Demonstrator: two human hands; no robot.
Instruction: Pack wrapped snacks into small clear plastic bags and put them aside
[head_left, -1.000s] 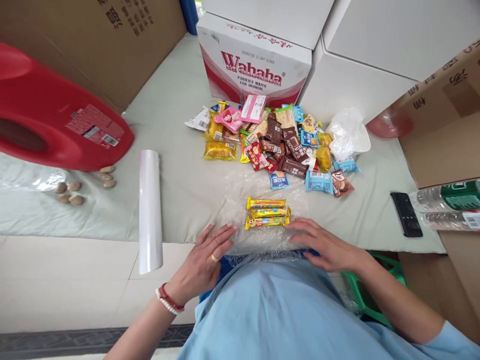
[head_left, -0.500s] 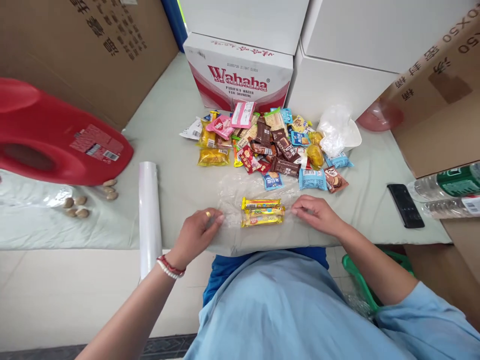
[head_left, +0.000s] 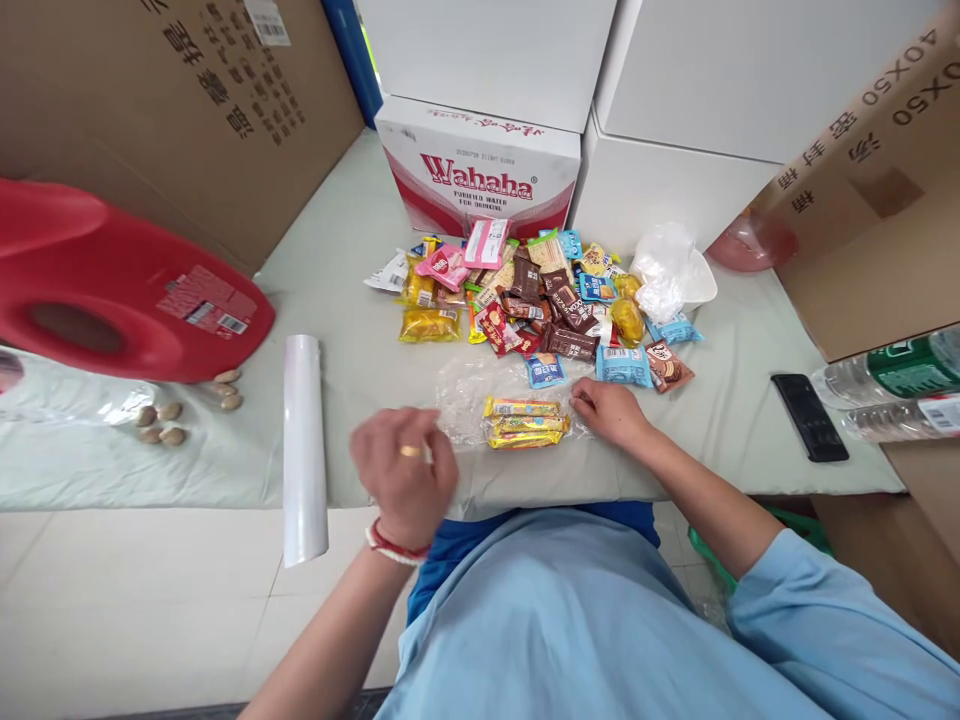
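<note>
Several yellow-wrapped snack sticks [head_left: 527, 424] lie side by side on a sheet of clear plastic film [head_left: 463, 408]. At the film's left edge is my left hand [head_left: 405, 462], closed with curled fingers and somewhat blurred; its fingertips appear to pinch the film. My right hand [head_left: 611, 410] is closed at the opposite edge, pinching the film just right of the sticks. A small blue snack packet [head_left: 545, 371] rests by the far edge of the film, and a light-blue packet [head_left: 624, 366] lies just beyond my right hand.
Behind the film spreads a pile of wrapped snacks [head_left: 525, 290], before a Wahaha carton [head_left: 480, 165]. A white film roll [head_left: 304, 450] overhangs the table's front edge. Left stands a red jug [head_left: 135, 290]; right lie a phone [head_left: 810, 417] and plastic bottles [head_left: 892, 370].
My left hand has turned and lifted, its fingers now curled. My right hand has shifted slightly left, closer to the sticks. The sticks sit a little closer together, and the view has tilted slightly.
</note>
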